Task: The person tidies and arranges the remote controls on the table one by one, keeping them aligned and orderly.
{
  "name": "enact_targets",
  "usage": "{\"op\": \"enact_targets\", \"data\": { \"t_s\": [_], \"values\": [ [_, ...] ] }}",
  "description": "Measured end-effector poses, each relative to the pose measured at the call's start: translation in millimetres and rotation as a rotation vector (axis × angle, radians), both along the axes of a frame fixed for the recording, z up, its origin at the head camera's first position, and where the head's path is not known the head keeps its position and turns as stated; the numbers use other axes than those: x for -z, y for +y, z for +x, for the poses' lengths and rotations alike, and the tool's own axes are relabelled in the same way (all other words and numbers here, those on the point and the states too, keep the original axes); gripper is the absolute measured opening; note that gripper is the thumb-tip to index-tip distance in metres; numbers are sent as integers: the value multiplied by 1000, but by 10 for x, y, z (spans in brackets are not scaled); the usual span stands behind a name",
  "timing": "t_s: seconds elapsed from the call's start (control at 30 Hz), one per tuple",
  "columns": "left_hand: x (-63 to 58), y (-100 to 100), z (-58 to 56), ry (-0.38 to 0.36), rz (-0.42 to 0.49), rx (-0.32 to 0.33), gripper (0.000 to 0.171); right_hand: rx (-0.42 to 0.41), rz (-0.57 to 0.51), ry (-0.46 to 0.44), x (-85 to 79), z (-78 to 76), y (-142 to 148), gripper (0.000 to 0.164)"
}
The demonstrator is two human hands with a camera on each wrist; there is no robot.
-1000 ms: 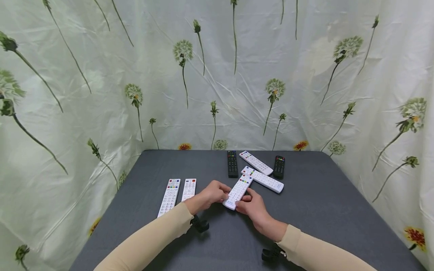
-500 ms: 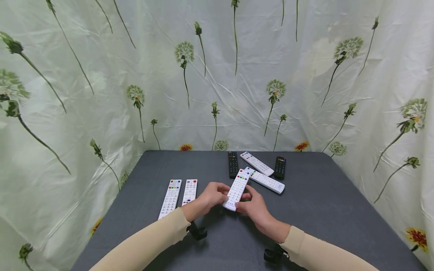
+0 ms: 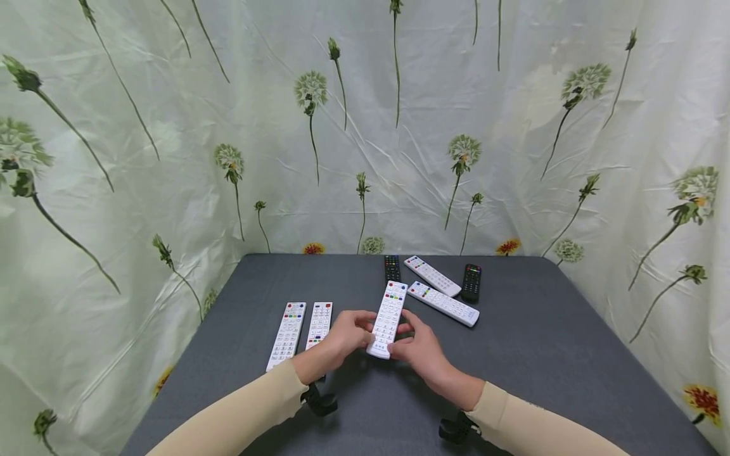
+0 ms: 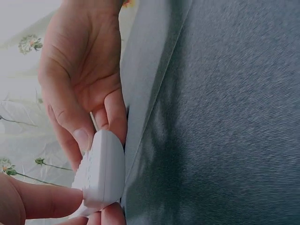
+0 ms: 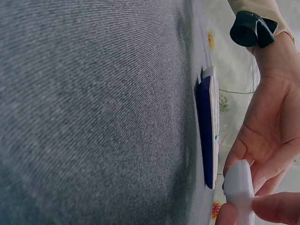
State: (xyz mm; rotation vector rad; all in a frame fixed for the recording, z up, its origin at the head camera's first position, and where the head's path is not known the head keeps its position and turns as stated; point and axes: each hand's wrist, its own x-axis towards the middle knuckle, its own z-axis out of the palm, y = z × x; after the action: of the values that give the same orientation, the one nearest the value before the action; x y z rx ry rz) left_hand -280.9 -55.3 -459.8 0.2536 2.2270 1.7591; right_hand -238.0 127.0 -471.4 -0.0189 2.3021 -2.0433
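White remote [image 3: 388,316] shifted left from earlier; between hands [image 3: 349,332] [image 3: 423,352], both pinching near end.

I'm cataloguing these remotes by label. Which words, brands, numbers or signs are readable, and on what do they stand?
None can be read.
Held remote: print on its face, too small to read.
Two left remotes: button marks, too small.
Two far white remotes: marks, too small.
Two black remotes: marks, too small.
Cloth: plant print, no lettering seen.

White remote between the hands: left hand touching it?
Touching. The left wrist view shows the left hand pinching the white remote control between thumb and fingers.
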Motion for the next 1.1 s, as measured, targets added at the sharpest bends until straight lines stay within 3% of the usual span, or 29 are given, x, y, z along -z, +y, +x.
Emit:
{"op": "enact_targets", "data": {
  "t_s": [0.4,0.7,0.83,1.1],
  "values": [
    [27,-169,245,61,-1,-132,56,-87,185,77,43,16,-173,94],
    [77,-248,398,-30,27,-193,57,-148,233,70,138,17,-324,93],
    [80,-257,424,-60,43,-215,58,-165,230,100,177,17,-369,92],
    [125,-295,448,-103,36,-266,62,-198,225,65,217,-6,-463,92]
  ]
}}
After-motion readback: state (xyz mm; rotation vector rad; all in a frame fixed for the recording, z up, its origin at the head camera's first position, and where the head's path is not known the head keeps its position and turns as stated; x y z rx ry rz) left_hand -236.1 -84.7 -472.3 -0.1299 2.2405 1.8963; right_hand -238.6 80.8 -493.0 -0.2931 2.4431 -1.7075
